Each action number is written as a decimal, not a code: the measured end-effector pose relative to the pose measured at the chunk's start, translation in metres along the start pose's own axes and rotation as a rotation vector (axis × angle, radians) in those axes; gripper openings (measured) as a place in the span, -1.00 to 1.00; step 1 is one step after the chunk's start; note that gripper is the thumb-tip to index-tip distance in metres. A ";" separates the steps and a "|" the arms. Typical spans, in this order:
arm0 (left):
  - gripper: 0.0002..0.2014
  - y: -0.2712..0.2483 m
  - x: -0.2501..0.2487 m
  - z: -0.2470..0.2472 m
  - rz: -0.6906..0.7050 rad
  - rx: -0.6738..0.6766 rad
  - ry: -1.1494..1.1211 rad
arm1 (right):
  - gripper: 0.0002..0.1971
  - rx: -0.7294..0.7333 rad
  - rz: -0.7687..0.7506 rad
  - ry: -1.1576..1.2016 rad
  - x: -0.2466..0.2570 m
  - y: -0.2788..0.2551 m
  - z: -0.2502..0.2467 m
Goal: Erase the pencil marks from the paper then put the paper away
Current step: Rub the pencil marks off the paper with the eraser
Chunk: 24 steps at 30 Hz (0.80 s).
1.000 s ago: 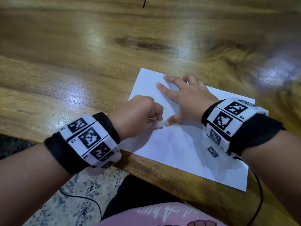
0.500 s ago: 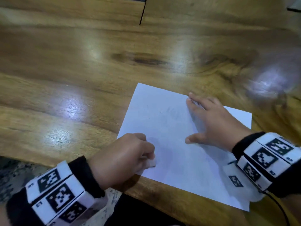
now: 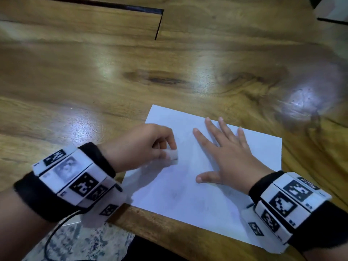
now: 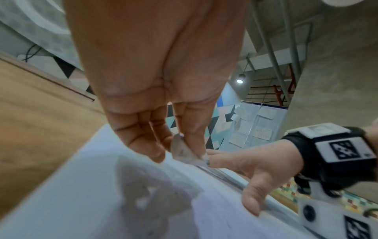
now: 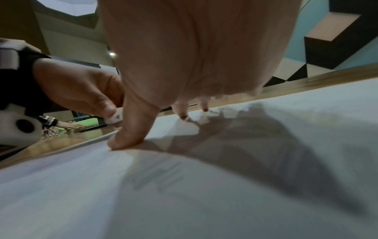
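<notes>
A white sheet of paper [image 3: 188, 200] with faint grey pencil smudges lies near the front edge of the wooden table [image 3: 94, 81]. My left hand [image 3: 143, 147] pinches a small white eraser [image 3: 173, 157] over the sheet's left part. In the left wrist view the eraser [image 4: 184, 152] sits between thumb and fingers, its tip on the paper [image 4: 81, 194]. My right hand [image 3: 226, 155] lies flat on the sheet with fingers spread, holding it down. The right wrist view shows the thumb [image 5: 132, 139] pressing on the paper [image 5: 204, 202], with the eraser [image 5: 115, 118] just behind it.
A dark seam [image 3: 159, 23] crosses the tabletop at the back. The table's front edge [image 3: 169, 230] runs right under the sheet, with patterned floor [image 3: 75, 240] below. A cable [image 3: 56, 234] hangs from my left wristband.
My left hand has carried the eraser from the sheet's near edge up onto its left-middle part. My right hand stays flat on the paper, its fingers spread wider. The head view has shifted.
</notes>
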<state>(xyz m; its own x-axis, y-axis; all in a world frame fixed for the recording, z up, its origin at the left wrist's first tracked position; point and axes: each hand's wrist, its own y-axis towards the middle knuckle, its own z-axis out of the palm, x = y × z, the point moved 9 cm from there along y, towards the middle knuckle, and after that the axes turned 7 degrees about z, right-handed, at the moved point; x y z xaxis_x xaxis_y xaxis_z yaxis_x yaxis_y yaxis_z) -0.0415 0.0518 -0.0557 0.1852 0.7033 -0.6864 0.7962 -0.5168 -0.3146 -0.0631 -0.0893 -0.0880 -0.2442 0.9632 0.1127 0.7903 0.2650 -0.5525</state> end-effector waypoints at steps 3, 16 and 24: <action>-0.86 0.012 -0.002 0.001 0.010 -0.030 0.000 | 0.10 0.043 0.067 0.027 -0.004 -0.001 0.003; -0.76 -0.004 0.000 -0.003 0.153 -0.126 0.053 | 0.27 0.016 0.385 0.105 -0.062 -0.018 -0.007; -0.79 -0.023 0.024 -0.018 0.050 -0.108 0.113 | 0.17 0.058 0.282 0.015 -0.029 -0.008 0.000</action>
<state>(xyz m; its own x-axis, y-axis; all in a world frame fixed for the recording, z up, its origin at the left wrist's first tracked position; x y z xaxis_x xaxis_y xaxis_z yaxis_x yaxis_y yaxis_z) -0.0449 0.0890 -0.0535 0.2844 0.7316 -0.6195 0.8409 -0.5007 -0.2054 -0.0627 -0.1192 -0.0868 -0.0106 0.9991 -0.0405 0.7920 -0.0164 -0.6103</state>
